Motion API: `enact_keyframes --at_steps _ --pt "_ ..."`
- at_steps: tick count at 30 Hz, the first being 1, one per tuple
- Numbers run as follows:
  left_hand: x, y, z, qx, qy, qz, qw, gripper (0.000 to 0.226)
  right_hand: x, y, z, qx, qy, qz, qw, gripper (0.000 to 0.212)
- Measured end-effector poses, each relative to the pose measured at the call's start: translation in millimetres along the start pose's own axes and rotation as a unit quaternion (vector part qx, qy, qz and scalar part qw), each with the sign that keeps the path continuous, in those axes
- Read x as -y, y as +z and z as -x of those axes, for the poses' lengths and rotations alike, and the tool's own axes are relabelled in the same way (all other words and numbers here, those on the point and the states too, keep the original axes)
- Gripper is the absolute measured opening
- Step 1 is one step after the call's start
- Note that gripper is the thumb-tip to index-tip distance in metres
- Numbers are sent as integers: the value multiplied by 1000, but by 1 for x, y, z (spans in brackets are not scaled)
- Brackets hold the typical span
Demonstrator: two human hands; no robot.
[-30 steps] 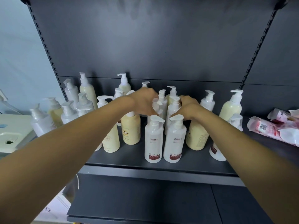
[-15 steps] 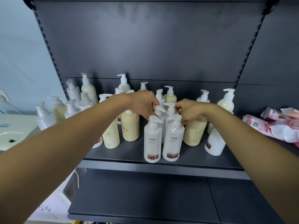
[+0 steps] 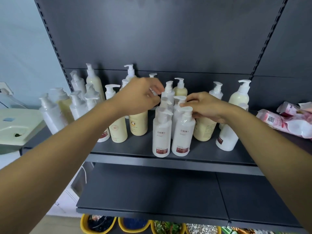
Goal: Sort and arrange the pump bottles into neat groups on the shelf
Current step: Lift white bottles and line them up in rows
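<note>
On the dark shelf (image 3: 135, 150), taking the front pair of white bottles (image 3: 170, 132) as landmark: far left of it a cluster of clear and cream pump bottles (image 3: 74, 105) crowds the shelf's left end. Just left of the pair stand two cream bottles (image 3: 128, 125). Above them the left hand (image 3: 140, 97) curls loosely near a white pump head behind the pair; whether its grip pinches anything, I cannot tell. Right of the pair, the right hand (image 3: 204, 107) has its grip closed on the pump head of the right front bottle (image 3: 183, 130). Farther right lie pink packets (image 3: 287, 120).
</note>
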State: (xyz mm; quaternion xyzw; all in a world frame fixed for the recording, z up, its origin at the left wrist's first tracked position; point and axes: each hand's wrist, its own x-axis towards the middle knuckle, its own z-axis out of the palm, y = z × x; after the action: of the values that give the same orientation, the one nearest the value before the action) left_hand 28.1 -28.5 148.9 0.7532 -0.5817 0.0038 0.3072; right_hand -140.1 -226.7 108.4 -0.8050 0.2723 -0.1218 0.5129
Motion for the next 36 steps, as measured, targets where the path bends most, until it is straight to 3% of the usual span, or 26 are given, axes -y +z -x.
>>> enact_keyframes --at_steps 7,11,15,18,23,27,31,36 --pt "13 12 -40 -62 -66 10 996 23 21 -8 -11 -79 -54 -12 995 23" --pt "14 15 -82 -12 -77 -33 996 25 34 -19 -38 -161 -83 121 976 12" --pt "20 25 -119 114 -91 -104 984 52 45 -20 -66 -124 -18 186 975 30" --pt "25 26 -140 158 -79 -148 973 57 49 -12 -84 -72 32 176 981 42" --pt "40 16 -157 147 -63 -232 960 58 53 2 -107 -31 55 180 982 32" --pt "59 12 -162 111 -77 -264 955 46 45 12 -122 -4 64 231 971 59" --pt "76 21 -172 117 -111 -260 952 53 31 19 -130 -13 72 232 970 85" --pt "84 32 -189 124 -137 -242 953 73 20 18 -132 -34 59 237 969 73"
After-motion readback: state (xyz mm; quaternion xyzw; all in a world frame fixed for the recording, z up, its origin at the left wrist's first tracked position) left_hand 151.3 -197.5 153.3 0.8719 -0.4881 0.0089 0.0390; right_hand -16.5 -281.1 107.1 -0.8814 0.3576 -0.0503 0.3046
